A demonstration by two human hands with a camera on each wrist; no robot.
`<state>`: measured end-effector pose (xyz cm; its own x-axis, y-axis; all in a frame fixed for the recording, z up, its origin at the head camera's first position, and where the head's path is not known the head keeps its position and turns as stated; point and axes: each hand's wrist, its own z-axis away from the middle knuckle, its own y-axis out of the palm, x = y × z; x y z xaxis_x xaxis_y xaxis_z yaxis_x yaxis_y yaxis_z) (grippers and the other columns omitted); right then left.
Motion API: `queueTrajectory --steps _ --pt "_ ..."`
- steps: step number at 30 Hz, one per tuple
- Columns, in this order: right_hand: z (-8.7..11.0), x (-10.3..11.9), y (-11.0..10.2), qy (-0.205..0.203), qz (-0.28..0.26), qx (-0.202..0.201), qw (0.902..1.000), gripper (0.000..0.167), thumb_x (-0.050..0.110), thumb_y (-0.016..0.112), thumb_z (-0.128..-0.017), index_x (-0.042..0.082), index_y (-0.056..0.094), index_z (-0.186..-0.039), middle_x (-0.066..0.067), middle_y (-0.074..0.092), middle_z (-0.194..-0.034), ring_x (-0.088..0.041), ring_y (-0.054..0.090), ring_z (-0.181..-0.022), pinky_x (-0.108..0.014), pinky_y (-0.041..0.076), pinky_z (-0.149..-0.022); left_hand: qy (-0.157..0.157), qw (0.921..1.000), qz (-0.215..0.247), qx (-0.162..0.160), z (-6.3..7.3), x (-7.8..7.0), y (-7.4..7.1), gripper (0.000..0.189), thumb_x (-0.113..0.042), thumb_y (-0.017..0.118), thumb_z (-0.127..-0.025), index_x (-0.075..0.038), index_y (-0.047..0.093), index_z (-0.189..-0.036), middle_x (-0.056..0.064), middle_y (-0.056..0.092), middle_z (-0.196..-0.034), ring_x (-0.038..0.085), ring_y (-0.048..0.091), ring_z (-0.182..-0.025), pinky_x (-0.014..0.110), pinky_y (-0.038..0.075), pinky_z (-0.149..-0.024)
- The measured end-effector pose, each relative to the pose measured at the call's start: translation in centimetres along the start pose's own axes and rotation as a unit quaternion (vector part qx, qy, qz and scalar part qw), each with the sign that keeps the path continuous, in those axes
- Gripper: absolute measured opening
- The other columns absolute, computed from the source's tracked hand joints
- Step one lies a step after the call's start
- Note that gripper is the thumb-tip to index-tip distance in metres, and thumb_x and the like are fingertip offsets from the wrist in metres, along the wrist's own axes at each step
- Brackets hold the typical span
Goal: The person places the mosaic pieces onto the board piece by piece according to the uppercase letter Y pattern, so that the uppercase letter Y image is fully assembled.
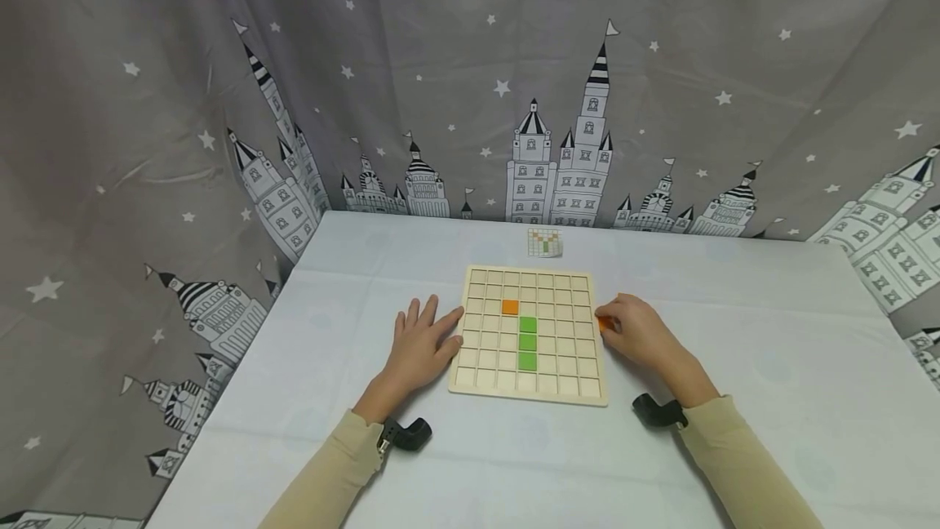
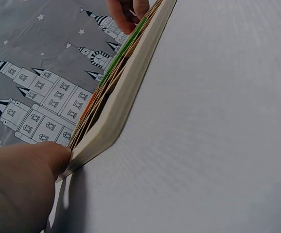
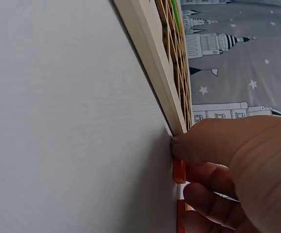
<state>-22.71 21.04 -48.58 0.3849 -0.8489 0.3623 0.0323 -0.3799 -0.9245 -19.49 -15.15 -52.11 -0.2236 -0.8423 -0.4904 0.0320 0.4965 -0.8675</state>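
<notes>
A light wooden grid board (image 1: pixel 485 364) lies on the table, with one orange tile (image 1: pixel 510 308) and a column of green tiles (image 1: pixel 527 342) set in its cells. At the board's left edge rests my left hand (image 1: pixel 420 349), fingers spread, thumb and index finger touching the rim. My right hand (image 1: pixel 640 333) is just beyond the right edge, pinching a loose orange tile (image 3: pixel 179 171) between thumb and fingers. Under its lower fingers shows a second orange tile (image 3: pixel 181 213), partly hidden; whether those fingers hold it I cannot tell.
Behind the board lies a small printed card (image 1: pixel 544 242) with a grid pattern in orange and green. A white cloth covers the table (image 1: pixel 543 464). A grey curtain (image 1: pixel 441 64) with castles and stars hangs along the back and sides.
</notes>
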Motion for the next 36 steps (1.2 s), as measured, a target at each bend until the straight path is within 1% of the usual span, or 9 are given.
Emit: queueTrajectory --steps 6,10,15,19,24,32,36 --pt "-0.01 0.08 0.13 -0.011 0.001 -0.006 0.9999 0.023 0.000 0.073 -0.086 -0.004 0.076 -0.108 -0.012 0.074 -0.094 -0.016 0.051 -0.076 -0.032 0.042 -0.067 0.002 1.0000 0.001 -0.002 0.03 -0.05 -0.18 0.050 -0.033 0.056 -0.101 -0.017 0.055 -0.149 0.028 0.030 -0.164 0.055 0.014 -0.154 0.074 0.011 -0.120" --pt "0.22 0.01 0.19 -0.012 -0.002 -0.013 0.9998 0.022 0.001 0.073 -0.086 -0.004 0.076 -0.108 -0.013 0.074 -0.094 -0.016 0.052 -0.074 -0.032 0.044 -0.067 0.003 1.0000 0.002 -0.004 -0.01 -0.09 -0.11 0.050 -0.033 0.057 -0.101 -0.017 0.056 -0.148 0.029 0.031 -0.163 0.056 0.015 -0.154 0.074 0.011 -0.120" --pt "0.58 -0.23 0.31 -0.006 -0.007 -0.024 0.9997 0.021 0.001 0.074 -0.086 -0.005 0.076 -0.105 -0.011 0.073 -0.091 -0.015 0.051 -0.073 -0.031 0.044 -0.067 0.000 1.0000 -0.002 0.000 -0.07 -0.16 -0.04 0.050 -0.034 0.057 -0.101 -0.018 0.056 -0.148 0.028 0.030 -0.164 0.056 0.015 -0.154 0.074 0.012 -0.120" --pt "0.68 -0.19 0.32 -0.005 -0.011 -0.027 0.9996 0.020 0.002 0.074 -0.086 -0.005 0.077 -0.105 -0.013 0.075 -0.093 -0.016 0.054 -0.074 -0.034 0.047 -0.069 -0.005 1.0000 0.003 0.004 -0.07 -0.15 -0.07 0.051 -0.035 0.057 -0.101 -0.019 0.055 -0.149 0.027 0.029 -0.165 0.054 0.014 -0.154 0.073 0.010 -0.121" --pt "0.71 -0.14 0.34 -0.007 -0.010 -0.031 0.9994 0.018 0.002 0.075 -0.085 -0.004 0.077 -0.103 -0.013 0.075 -0.093 -0.017 0.058 -0.075 -0.037 0.050 -0.071 -0.003 1.0000 0.004 0.002 -0.07 -0.18 -0.09 0.050 -0.034 0.058 -0.100 -0.018 0.056 -0.148 0.028 0.030 -0.164 0.055 0.015 -0.154 0.074 0.011 -0.120" --pt "0.80 -0.30 0.29 -0.021 -0.017 -0.034 0.9990 0.015 0.000 0.076 -0.085 -0.003 0.078 -0.100 -0.010 0.074 -0.090 -0.014 0.054 -0.072 -0.033 0.047 -0.067 -0.004 1.0000 -0.001 0.001 -0.01 -0.11 0.06 0.050 -0.033 0.057 -0.100 -0.017 0.056 -0.148 0.028 0.031 -0.164 0.055 0.015 -0.154 0.074 0.012 -0.120" --pt "0.76 -0.37 0.28 -0.024 -0.018 -0.033 0.9990 0.015 0.001 0.076 -0.085 -0.003 0.078 -0.100 -0.010 0.074 -0.090 -0.014 0.055 -0.072 -0.033 0.048 -0.067 -0.006 1.0000 0.001 0.002 0.08 -0.21 -0.03 0.050 -0.033 0.057 -0.100 -0.017 0.056 -0.148 0.028 0.031 -0.164 0.055 0.016 -0.154 0.074 0.012 -0.120"
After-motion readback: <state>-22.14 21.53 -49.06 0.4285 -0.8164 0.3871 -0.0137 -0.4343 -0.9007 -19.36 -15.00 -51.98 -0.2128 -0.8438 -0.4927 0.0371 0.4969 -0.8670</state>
